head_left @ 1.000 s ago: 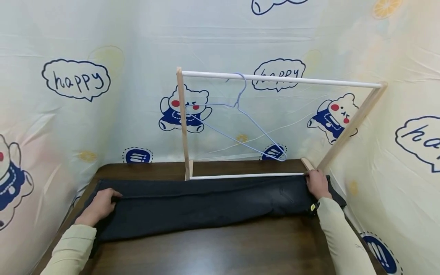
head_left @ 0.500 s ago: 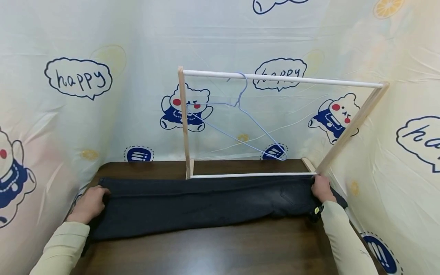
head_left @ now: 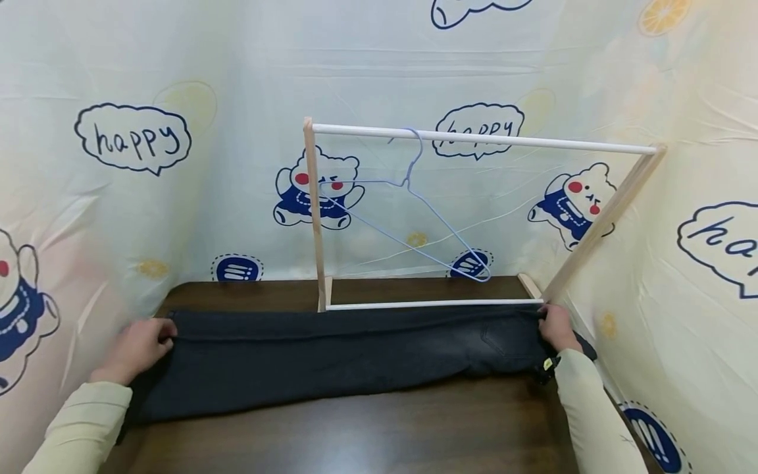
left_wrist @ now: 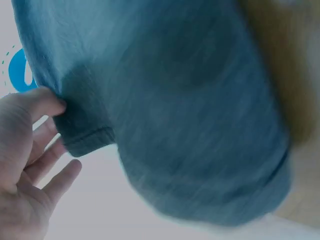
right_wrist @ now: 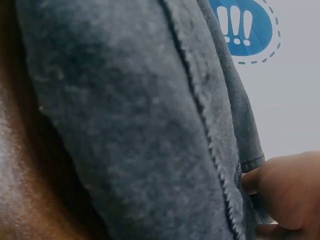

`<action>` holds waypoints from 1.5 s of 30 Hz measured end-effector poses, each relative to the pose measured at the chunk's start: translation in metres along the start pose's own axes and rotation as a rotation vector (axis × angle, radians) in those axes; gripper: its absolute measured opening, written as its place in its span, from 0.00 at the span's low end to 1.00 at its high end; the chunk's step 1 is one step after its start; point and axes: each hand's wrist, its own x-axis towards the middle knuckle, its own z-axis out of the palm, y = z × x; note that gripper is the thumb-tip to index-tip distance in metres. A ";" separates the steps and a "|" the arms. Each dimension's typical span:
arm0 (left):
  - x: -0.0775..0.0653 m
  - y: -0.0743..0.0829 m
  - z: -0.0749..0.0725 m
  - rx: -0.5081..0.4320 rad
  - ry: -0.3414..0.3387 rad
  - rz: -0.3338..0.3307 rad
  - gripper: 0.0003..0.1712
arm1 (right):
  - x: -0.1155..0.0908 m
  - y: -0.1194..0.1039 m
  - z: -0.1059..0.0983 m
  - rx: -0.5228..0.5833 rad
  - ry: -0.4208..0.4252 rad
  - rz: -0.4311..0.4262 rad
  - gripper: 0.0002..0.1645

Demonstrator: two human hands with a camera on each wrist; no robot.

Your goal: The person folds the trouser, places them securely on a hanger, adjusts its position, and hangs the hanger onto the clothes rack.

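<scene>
A pair of black jeans (head_left: 331, 362), folded lengthwise, lies across the table. My left hand (head_left: 137, 347) pinches the far corner of the leg end at the left. In the left wrist view, the thumb and fingers of that left hand (left_wrist: 22, 155) hold the hem corner, and the leg's hem (left_wrist: 215, 200) hangs in front, blurred. At the waist end, my right hand (head_left: 558, 327) grips the upper edge, beside the rack's foot. The right wrist view has the right hand (right_wrist: 292, 187) curled at the edge of the denim (right_wrist: 130, 130), its fingertips partly hidden by cloth.
Behind the jeans stands a clothes rack with white rails (head_left: 474, 137) and wooden posts (head_left: 314, 217). A light blue wire hanger (head_left: 408, 181) hangs from the top rail. Brown tabletop (head_left: 355, 434) shows in front. Printed curtains (head_left: 249, 79) enclose the back and sides.
My left hand has moved left along the jeans' upper edge to the corner. The right hand has shifted slightly right and down. The leg end has been drawn farther left.
</scene>
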 end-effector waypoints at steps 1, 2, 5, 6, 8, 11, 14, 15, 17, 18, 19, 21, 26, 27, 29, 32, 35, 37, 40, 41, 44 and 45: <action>0.002 0.000 -0.003 -0.009 0.009 0.014 0.06 | 0.001 0.000 -0.001 -0.006 -0.007 0.003 0.11; 0.004 0.000 -0.006 -0.015 0.024 0.032 0.06 | 0.001 0.000 -0.001 -0.014 -0.019 0.010 0.11; 0.012 0.001 -0.016 -0.052 0.075 0.056 0.07 | 0.003 0.000 -0.004 -0.027 -0.059 0.037 0.11; 0.015 0.002 -0.020 -0.061 0.094 0.055 0.06 | 0.004 -0.001 -0.005 -0.034 -0.071 0.043 0.11; 0.021 0.003 -0.027 -0.073 0.142 0.044 0.06 | 0.005 -0.002 -0.006 -0.044 -0.090 0.050 0.11; 0.030 0.005 -0.037 -0.086 0.216 0.029 0.06 | 0.008 -0.003 -0.008 -0.056 -0.108 0.043 0.12; 0.040 0.006 -0.044 -0.079 0.267 0.033 0.06 | 0.013 -0.001 -0.009 -0.072 -0.131 0.038 0.12; 0.044 0.006 -0.044 -0.077 0.279 0.033 0.06 | 0.014 0.000 -0.009 -0.075 -0.138 0.042 0.12; 0.050 0.004 -0.040 -0.067 0.308 0.038 0.07 | 0.016 0.001 -0.008 -0.078 -0.160 0.053 0.13; 0.052 0.003 -0.037 -0.074 0.304 0.028 0.07 | 0.017 0.002 -0.008 -0.082 -0.172 0.059 0.13; 0.053 0.001 -0.032 -0.083 0.294 0.014 0.07 | 0.017 0.002 -0.009 -0.083 -0.180 0.064 0.13; 0.054 -0.006 -0.020 -0.095 0.278 -0.018 0.08 | 0.016 -0.001 -0.010 -0.082 -0.191 0.074 0.13; 0.045 -0.019 0.004 -0.088 0.125 -0.100 0.14 | 0.013 -0.010 -0.011 -0.079 -0.210 0.079 0.14; 0.043 -0.020 0.007 -0.073 0.091 -0.104 0.16 | 0.013 -0.011 -0.011 -0.078 -0.215 0.082 0.14; 0.039 -0.019 0.011 -0.046 0.012 -0.123 0.24 | 0.014 -0.010 -0.010 -0.076 -0.226 0.091 0.14; 0.033 -0.011 0.016 -0.021 -0.021 -0.144 0.39 | 0.015 -0.008 -0.009 -0.087 -0.228 0.094 0.15; 0.026 0.006 0.019 0.012 -0.004 -0.101 0.43 | 0.016 -0.005 -0.009 -0.094 -0.219 0.083 0.16; 0.019 0.021 0.020 0.040 -0.015 -0.049 0.40 | 0.016 0.000 -0.008 -0.105 -0.213 0.057 0.17; 0.000 0.038 0.019 0.046 -0.080 0.012 0.32 | 0.015 0.007 -0.002 -0.120 -0.194 0.004 0.17; -0.007 0.043 0.017 0.034 -0.113 0.013 0.30 | 0.015 0.007 -0.001 -0.119 -0.191 -0.005 0.17; -0.030 0.049 0.013 -0.014 -0.196 0.016 0.22 | 0.014 0.001 0.001 -0.117 -0.184 -0.014 0.18; -0.037 0.049 0.011 -0.022 -0.212 0.014 0.20 | 0.013 -0.002 0.001 -0.115 -0.180 -0.011 0.18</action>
